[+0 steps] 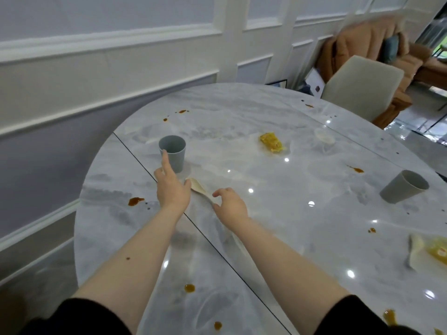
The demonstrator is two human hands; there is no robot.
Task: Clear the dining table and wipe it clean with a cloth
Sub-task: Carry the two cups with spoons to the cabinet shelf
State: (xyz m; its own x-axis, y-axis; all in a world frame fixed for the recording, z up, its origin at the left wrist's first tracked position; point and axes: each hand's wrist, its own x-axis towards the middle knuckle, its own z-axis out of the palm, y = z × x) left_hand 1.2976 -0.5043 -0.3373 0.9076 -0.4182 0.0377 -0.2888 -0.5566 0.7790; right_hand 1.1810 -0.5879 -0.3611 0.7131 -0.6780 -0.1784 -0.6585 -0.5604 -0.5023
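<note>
A grey-blue cup (173,151) stands upright on the marble dining table (242,117). My left hand (170,187) reaches toward it with fingers spread, one fingertip touching its side. A cream spoon (199,188) lies between my hands. My right hand (229,205) hovers over the spoon's handle with thumb and fingers apart, close to it but not clearly gripping. A second grey cup (404,187) lies tipped on its side at the right. A yellow food scrap (272,142) sits mid-table. A stained napkin (425,255) lies at the right edge.
Brown sauce spots (135,201) dot the table, including near the front edge (189,288). A small clear lid (324,136) rests at the far right. A beige chair (360,85) stands behind the table. The white panelled wall runs along the left.
</note>
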